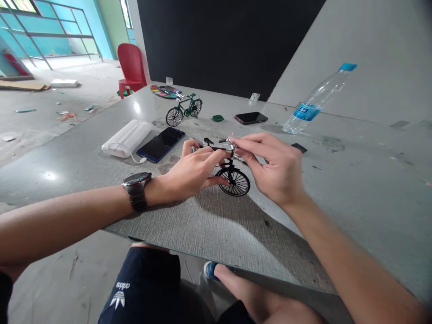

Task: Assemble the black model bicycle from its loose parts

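Note:
A small black model bicycle stands on the grey table in front of me. My left hand, with a dark watch on its wrist, is wrapped around the bicycle's frame from the left. My right hand pinches the upper part of the bicycle near the handlebar with thumb and fingers. One spoked wheel shows below my hands; the other wheel is mostly hidden behind my left hand.
A green model bicycle stands farther back beside a colourful paint palette. A white power bank is cabled to a dark phone. Another phone, a small green object, a clear water bottle and a red chair are around.

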`<action>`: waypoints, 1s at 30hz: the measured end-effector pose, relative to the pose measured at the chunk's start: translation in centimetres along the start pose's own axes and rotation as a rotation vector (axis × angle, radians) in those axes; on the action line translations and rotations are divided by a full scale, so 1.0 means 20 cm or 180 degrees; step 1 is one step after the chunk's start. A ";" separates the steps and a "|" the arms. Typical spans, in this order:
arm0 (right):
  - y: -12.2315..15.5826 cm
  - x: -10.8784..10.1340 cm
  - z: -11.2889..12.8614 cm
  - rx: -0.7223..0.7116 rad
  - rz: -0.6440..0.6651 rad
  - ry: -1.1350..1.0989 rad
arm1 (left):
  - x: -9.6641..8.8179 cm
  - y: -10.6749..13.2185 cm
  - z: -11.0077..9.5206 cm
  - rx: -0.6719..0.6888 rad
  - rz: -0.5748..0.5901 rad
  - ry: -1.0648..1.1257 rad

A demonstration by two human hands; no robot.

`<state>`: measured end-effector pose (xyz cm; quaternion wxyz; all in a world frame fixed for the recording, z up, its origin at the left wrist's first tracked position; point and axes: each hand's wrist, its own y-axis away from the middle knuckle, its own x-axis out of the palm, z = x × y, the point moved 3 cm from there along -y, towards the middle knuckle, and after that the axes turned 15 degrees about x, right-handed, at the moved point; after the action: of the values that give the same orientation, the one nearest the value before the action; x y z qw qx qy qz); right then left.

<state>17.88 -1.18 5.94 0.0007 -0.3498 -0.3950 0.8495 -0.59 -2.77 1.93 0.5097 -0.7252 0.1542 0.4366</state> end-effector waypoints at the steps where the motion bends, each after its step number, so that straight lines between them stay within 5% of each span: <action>1: 0.00 0.00 0.00 -0.0035 0.0007 0.0006 | 0.00 0.00 0.00 0.0005 0.0002 -0.0010; 14: -0.03 -0.03 -0.01 -0.0353 0.0176 0.0140 | 0.01 0.01 0.01 0.0001 0.0039 -0.0117; 30: -0.03 -0.06 0.00 -0.0024 0.0856 -0.0288 | 0.03 0.00 0.01 0.0033 0.0068 -0.0267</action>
<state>18.52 -1.15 6.99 -0.1324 -0.3609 -0.3474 0.8553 -0.38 -2.50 1.43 0.5147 -0.7019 0.1426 0.4713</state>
